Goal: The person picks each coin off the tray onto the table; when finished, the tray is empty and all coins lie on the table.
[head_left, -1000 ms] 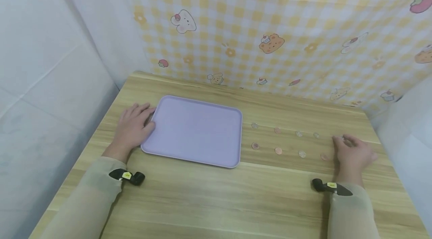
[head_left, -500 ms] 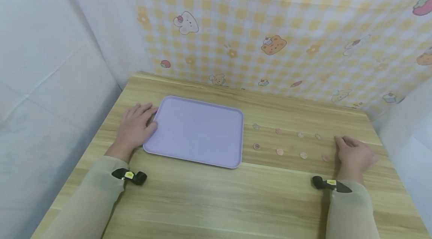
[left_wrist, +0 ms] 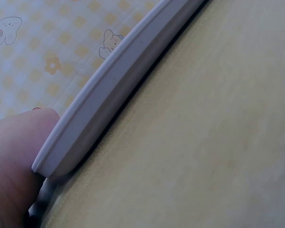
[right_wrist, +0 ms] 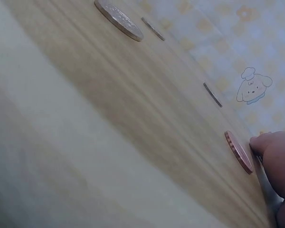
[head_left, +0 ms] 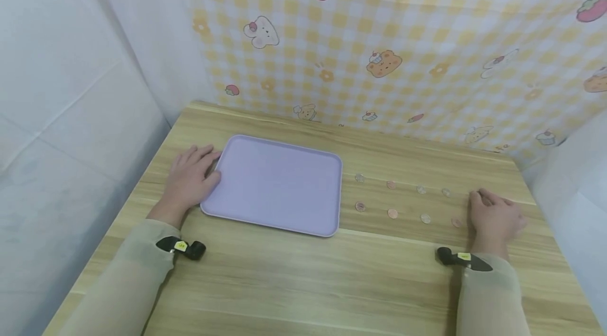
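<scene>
In the head view a lilac tray lies flat on the wooden table, its inside bare. My left hand holds the tray's left side, thumb over the rim and forefinger along the outer edge. The left wrist view shows the thumb against the tray's rim. To the tray's right, several silver and copper coins lie in two rows, including a copper coin and a silver coin. Past the rows' right end, my right hand bends its fingertips down to the table; whatever lies under them is hidden.
Close to the right hand lies a copper coin. A yellow checked cloth hangs behind the table. White walls or sheets flank both sides. A black wrist camera sits on each sleeve.
My right hand's thumb and forefinger have drawn nearer each other, with only a slight shift of the hand. The left hand, tray and coins stay put; the head view has shifted a little.
</scene>
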Demonstrator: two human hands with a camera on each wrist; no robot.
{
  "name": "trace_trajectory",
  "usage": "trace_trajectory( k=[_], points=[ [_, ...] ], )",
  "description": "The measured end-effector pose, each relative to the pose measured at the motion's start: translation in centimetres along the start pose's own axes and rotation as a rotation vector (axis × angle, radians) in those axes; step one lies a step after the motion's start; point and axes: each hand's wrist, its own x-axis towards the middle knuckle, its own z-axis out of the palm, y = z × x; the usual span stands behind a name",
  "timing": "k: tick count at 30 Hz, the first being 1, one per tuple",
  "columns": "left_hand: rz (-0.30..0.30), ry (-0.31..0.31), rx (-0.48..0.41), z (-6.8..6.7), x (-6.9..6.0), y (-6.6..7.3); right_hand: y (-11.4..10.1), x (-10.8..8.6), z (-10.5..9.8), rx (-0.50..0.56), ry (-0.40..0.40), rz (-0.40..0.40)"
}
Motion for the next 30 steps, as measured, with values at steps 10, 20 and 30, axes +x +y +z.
trace_trajectory(
  k=[10,20,30],
  points=[
    [0.001,-0.01,0.008,0.1,0.2,0.0,0.7,-0.1,0.3,0.033,0.033,0.006],
    [0.012,-0.01,0.006,0.0,0.5,-0.1,0.8,-0.9,0.3,0.147,0.132,-0.001],
    [0.006,-0.001,0.001,0.0,-0.1,-0.2,-0.5,-1.8,-0.1,0.108,0.129,-0.135]
  ],
)
